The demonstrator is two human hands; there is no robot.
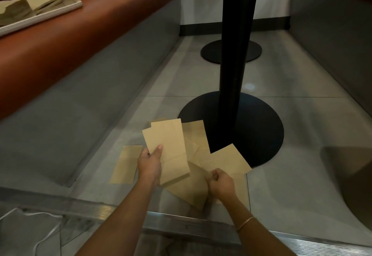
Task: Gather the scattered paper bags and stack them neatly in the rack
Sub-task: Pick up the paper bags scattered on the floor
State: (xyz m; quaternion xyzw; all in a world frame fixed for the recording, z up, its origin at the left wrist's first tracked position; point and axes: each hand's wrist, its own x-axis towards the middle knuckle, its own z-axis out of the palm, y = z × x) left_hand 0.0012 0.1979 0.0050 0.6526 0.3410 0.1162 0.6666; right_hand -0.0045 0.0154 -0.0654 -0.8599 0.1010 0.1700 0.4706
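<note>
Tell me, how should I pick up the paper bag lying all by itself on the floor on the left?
That lone bag lies flat on the floor tiles, so nothing sticks up to grab. Probably best to come from above at its near short edge, slide fingertips under that edge to lift it, then pinch it with thumb on top. The left hand is closest, though it already holds a bag.

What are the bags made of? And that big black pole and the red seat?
Flat tan bags: thin matte brown paper, probably, since fold creases show. Tall black pole: likely painted metal, smooth with a faint sheen. Long reddish-brown bench seat: looks like leather or vinyl, smooth, softly shiny, rounded edge.
</note>
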